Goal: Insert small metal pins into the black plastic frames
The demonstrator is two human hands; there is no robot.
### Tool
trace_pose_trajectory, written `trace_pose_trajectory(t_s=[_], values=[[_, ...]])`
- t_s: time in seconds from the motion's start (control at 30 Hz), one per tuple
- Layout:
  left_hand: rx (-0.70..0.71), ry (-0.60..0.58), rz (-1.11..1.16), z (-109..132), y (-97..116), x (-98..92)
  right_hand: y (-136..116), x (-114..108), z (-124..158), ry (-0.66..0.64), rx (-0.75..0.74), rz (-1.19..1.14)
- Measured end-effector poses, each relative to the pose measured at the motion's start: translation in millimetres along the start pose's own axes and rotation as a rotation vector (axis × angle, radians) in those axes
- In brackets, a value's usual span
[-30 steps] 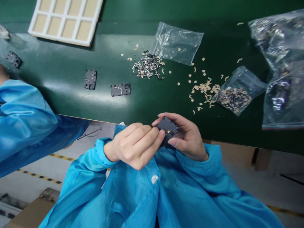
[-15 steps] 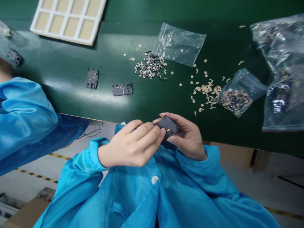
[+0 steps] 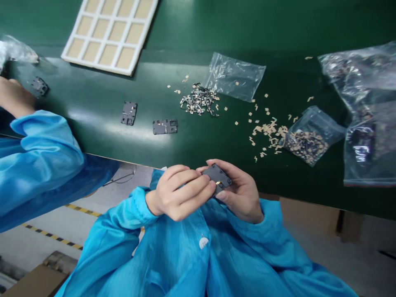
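My right hand (image 3: 239, 192) cradles a small dark plastic part (image 3: 219, 176) just off the near edge of the green table (image 3: 201, 140). A tiny gold piece shows on the part's face. My left hand (image 3: 177, 192) is curled with its fingertips pressed against the part's left side. Both hands sit above my blue smock. On the table beyond lie two more dark parts (image 3: 128, 113) (image 3: 165, 126), a heap of small silver pieces (image 3: 199, 101) and scattered tan pieces (image 3: 267, 130).
A co-worker's blue sleeve (image 3: 37, 161) and hand (image 3: 14, 97) fill the left side, near another dark part (image 3: 39, 86). A white compartment tray (image 3: 108, 35) lies at the back. Clear bags (image 3: 236, 76) (image 3: 309, 138) (image 3: 365, 111) lie at the centre and right.
My hands have stayed together on the dark part. The left hand's fingers have curled tighter against it. The view has tilted, so the table contents sit lower in the picture.
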State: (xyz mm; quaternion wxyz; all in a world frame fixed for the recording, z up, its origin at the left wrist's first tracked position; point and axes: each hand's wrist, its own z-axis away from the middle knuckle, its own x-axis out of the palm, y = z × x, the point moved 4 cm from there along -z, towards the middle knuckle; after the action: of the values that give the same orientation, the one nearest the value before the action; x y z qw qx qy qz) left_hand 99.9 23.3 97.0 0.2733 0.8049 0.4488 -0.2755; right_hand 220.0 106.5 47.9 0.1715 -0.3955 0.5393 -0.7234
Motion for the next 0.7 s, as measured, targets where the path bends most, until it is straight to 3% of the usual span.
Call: trace_pose_trajectory(t_s=[0.13, 0.4, 0.57, 0.7], values=[[0.019, 0.037, -0.004, 1, -4, -0.3, 1, 3, -1, 0.012, -0.044, -0.015], [-0.120, 0.141, 0.046, 9, -6, -1.2, -5, 6, -2, 0.016, -0.067, 0.085], [-0.114, 0.066, 0.022, 8, -1, 3.0, -4, 1, 4, 0.015, -0.098, 0.131], [-0.041, 0.119, -0.039, 14, 3, 13.4, 13, -14, 15, 0.097, 0.003, 0.196]])
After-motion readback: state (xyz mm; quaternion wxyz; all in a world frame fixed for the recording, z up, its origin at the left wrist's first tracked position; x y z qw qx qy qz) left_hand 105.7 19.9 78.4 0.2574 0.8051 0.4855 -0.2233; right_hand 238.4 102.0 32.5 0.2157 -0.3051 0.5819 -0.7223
